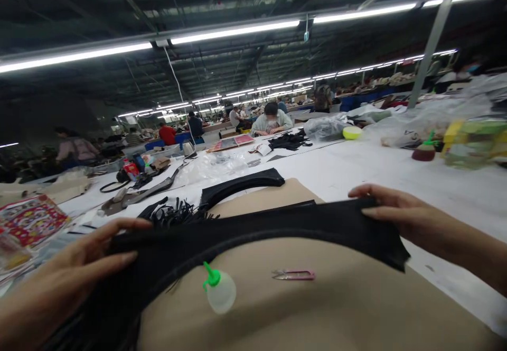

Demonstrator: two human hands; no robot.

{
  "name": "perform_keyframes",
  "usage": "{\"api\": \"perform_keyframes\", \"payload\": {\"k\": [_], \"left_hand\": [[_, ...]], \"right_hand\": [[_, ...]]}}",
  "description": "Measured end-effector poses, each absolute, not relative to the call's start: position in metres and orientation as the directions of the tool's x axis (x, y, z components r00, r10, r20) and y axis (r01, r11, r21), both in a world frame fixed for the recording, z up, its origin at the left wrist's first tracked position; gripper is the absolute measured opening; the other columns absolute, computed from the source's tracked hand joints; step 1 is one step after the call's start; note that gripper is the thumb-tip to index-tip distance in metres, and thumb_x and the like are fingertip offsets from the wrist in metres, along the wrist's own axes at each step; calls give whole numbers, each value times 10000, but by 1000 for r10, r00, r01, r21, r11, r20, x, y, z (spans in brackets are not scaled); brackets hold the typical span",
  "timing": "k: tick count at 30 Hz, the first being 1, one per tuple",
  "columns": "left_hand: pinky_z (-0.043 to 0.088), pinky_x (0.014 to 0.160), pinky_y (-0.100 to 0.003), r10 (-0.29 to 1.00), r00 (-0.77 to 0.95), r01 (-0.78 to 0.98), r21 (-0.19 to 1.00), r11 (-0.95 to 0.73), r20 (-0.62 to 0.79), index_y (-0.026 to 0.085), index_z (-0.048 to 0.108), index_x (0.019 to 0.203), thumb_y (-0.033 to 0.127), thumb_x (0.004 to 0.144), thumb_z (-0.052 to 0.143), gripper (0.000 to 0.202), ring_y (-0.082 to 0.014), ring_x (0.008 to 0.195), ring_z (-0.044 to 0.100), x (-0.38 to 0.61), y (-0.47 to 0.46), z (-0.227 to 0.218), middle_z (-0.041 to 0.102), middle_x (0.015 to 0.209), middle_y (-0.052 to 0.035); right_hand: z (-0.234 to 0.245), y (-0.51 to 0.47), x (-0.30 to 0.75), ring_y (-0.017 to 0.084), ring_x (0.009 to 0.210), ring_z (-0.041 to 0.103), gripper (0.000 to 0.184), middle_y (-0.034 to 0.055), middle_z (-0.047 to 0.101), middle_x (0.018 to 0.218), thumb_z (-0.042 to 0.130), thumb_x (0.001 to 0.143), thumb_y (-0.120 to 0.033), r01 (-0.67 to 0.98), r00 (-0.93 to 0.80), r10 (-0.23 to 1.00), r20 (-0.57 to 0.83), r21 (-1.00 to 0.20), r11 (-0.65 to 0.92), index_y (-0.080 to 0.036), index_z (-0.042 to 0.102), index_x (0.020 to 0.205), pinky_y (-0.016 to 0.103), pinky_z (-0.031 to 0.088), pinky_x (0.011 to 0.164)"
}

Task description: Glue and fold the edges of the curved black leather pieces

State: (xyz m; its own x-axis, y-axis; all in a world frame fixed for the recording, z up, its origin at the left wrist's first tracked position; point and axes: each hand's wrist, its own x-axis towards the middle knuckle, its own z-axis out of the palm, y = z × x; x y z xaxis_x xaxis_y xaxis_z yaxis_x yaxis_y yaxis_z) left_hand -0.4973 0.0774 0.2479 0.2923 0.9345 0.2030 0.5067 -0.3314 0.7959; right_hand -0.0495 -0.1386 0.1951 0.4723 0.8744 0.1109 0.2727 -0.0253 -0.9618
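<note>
The curved black piece (253, 227) spans the front of the view, raised over a beige board (356, 308) on the white table (396, 174), with the left hand (85, 258) and the right hand (404, 213) each pinching an end between thumb and fingers. It looks light and fairly flexible, perhaps leather-like, and may be several layers; the blur leaves that uncertain. The broad ends seem the surest places to hold, since the narrow middle of the arch would probably bend or twist — and loose layers, if there are any, could slide apart. It seems hardly fragile. Below the arch, a green-capped bottle (221, 293) and pink-handled snips (293, 275) sit on the board, both liable to be knocked if the piece is lowered there. Beyond lie a second black arch (245, 182) and, to its left, a tangle of black strips (176, 213) that could snag. Clear plastic (214, 168) crowds the table farther back, while a person (273, 121) leans over the far side.
</note>
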Motion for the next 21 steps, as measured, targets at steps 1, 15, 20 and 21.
{"api": "perform_keyframes", "payload": {"k": [1,15,20,21], "left_hand": [[461,681,-366,923,363,411,867,-283,129,240,439,1335,655,827,411,657,-125,714,628,-482,93,259,696,818,75],[527,646,-306,868,490,493,847,-201,-79,129,518,1182,134,583,598,604,-201,668,652,-380,238,113,663,750,-6],[524,742,-303,894,448,618,719,-318,10,188,542,1203,118,614,598,596,-213,838,661,-382,245,88,684,912,-12],[519,742,-299,898,439,646,685,-337,28,191,537,1219,120,636,590,589,-209,834,661,-383,246,87,681,903,-7]], "right_hand": [[204,-123,-42,199,721,640,459,54,656,921,639,735,-407,181,476,876,82,-984,-6,-200,566,1138,272,489,588],[76,16,24,214,885,578,402,45,647,960,518,664,-161,593,485,852,198,-790,-153,-171,620,1052,325,442,793],[68,14,32,232,1004,569,410,44,646,1080,506,685,-147,687,482,839,252,-703,-184,-206,622,1074,328,415,886],[69,14,32,232,1007,572,417,43,645,1087,500,695,-147,701,476,840,262,-690,-182,-210,618,1089,325,417,887]]}}
